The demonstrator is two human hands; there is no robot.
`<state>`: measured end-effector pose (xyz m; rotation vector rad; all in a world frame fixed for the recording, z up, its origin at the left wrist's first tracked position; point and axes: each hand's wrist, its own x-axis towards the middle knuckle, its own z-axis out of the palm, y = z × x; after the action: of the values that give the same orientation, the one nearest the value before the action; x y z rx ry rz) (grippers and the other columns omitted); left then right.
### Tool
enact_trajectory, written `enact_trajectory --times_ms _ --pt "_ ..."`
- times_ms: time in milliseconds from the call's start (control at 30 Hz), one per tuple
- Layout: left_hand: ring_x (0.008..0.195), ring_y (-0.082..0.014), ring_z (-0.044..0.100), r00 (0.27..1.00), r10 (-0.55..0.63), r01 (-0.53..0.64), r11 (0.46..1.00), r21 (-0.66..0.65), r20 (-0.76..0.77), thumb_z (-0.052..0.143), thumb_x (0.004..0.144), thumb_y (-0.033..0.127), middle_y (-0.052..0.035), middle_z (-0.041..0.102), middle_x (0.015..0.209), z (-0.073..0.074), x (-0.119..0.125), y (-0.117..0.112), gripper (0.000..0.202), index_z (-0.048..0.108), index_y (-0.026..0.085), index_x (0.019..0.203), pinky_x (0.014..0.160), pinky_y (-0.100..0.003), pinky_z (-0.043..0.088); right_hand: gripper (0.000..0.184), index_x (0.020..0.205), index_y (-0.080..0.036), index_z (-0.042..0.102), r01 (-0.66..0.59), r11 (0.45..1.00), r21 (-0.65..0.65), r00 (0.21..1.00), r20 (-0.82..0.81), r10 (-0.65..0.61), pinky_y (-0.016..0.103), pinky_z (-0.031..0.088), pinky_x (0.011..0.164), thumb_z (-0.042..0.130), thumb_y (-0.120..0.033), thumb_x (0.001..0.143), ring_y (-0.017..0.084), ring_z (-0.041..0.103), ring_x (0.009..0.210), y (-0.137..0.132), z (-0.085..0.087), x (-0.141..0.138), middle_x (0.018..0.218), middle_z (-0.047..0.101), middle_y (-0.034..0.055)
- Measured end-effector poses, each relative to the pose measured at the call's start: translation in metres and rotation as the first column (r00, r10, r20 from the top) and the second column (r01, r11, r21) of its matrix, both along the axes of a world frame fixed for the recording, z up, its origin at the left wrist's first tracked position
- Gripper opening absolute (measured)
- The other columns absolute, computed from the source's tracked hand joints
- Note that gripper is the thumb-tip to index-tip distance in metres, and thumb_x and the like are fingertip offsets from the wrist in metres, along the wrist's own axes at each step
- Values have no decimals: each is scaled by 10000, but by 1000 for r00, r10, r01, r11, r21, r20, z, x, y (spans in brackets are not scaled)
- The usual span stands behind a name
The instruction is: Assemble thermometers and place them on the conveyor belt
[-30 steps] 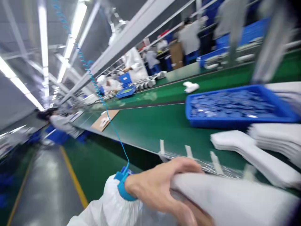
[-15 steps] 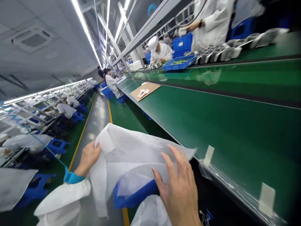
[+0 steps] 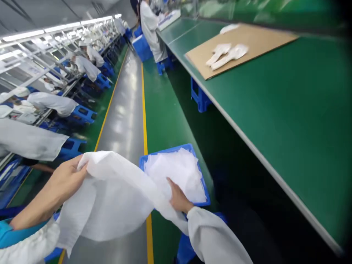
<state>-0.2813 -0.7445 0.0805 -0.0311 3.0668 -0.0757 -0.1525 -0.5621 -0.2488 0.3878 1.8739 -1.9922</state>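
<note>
My left hand [image 3: 64,181] is closed on the upper edge of a large white foam sheet [image 3: 110,198] and holds it up over the aisle. My right hand [image 3: 177,198] reaches under the sheet's far edge into a blue bin [image 3: 167,152] on the floor and rests on the white foam sheets [image 3: 178,172] piled in it. Its fingers are partly hidden by the sheet. A blue wrist strap [image 3: 11,233] sits on my left wrist above a white sleeve.
A long green worktable [image 3: 288,106] runs along the right, carrying a cardboard sheet [image 3: 261,40] with white parts [image 3: 227,55]. The grey aisle [image 3: 123,110] has a yellow line. Seated people in white coats [image 3: 52,102] on blue stools [image 3: 82,113] line the left.
My view has swung down from the table to the floor. The blue bin, half covered before, now lies open below me, and my right hand has gone down into it while my left still grips the sheet.
</note>
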Motion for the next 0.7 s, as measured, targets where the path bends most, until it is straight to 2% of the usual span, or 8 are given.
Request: enact_trajectory --times_ms 100,200,333,400,467,567,633,700 --pt "991 -290 699 999 18 -12 994 -110 49 404 847 558 -24 754 1032 -16 -19 9 466 639 225 1071 795 -279 496 302 1127 -124 682 -172 963 -209 981 58 188 389 590 879 725 -339 920 177 698 930 -11 -22 -31 1032 716 57" --pt "1004 -355 690 994 -38 75 919 -388 103 292 881 479 -135 725 1017 -39 -40 15 415 580 191 963 794 -338 465 390 1138 -115 655 -155 947 -280 970 141 200 334 586 756 587 -475 1004 138 673 757 23 -43 -55 932 706 55" --pt "981 -367 696 968 29 87 895 -437 251 286 926 382 -167 701 952 -71 -59 15 287 504 200 888 754 -345 439 746 1482 -193 488 -149 934 -324 971 128 200 389 522 1021 287 -730 1004 212 630 1228 89 -49 -65 1478 550 165" --pt "983 -352 693 964 44 62 923 -380 264 329 933 370 -149 703 955 -81 -63 13 259 518 200 883 753 -339 445 1020 1634 -224 259 -252 912 -324 954 74 290 404 442 1132 535 -815 850 256 482 1421 100 -38 -57 1622 381 156" --pt "988 -339 690 968 63 18 948 -317 244 354 931 371 -140 709 986 -88 -65 9 274 562 194 910 759 -345 463 1289 1662 -220 170 -377 884 -275 914 47 404 393 434 1139 826 -689 656 287 417 1470 94 -23 -45 1628 370 154" --pt "960 -329 689 967 89 -24 964 -263 238 348 923 392 -131 713 992 -95 -67 0 346 615 183 988 785 -380 495 856 1519 -191 501 -496 860 -121 857 95 507 338 534 966 811 -468 770 246 666 1161 75 -10 -40 1264 704 115" --pt "984 -336 688 967 61 -7 977 -213 248 372 893 442 -148 706 1046 -99 -65 -7 424 609 156 1098 840 -421 525 460 1333 -193 663 -494 865 89 863 166 476 372 520 972 671 -371 909 225 687 1054 70 -16 -56 1105 741 83" --pt "1129 -359 655 980 -30 55 991 -123 196 435 851 530 -190 660 1229 -103 -57 -13 588 553 117 1253 967 -477 526 353 1278 -196 682 -469 818 334 882 227 413 477 451 1072 624 -315 951 255 627 1177 72 -31 -87 1200 701 96"
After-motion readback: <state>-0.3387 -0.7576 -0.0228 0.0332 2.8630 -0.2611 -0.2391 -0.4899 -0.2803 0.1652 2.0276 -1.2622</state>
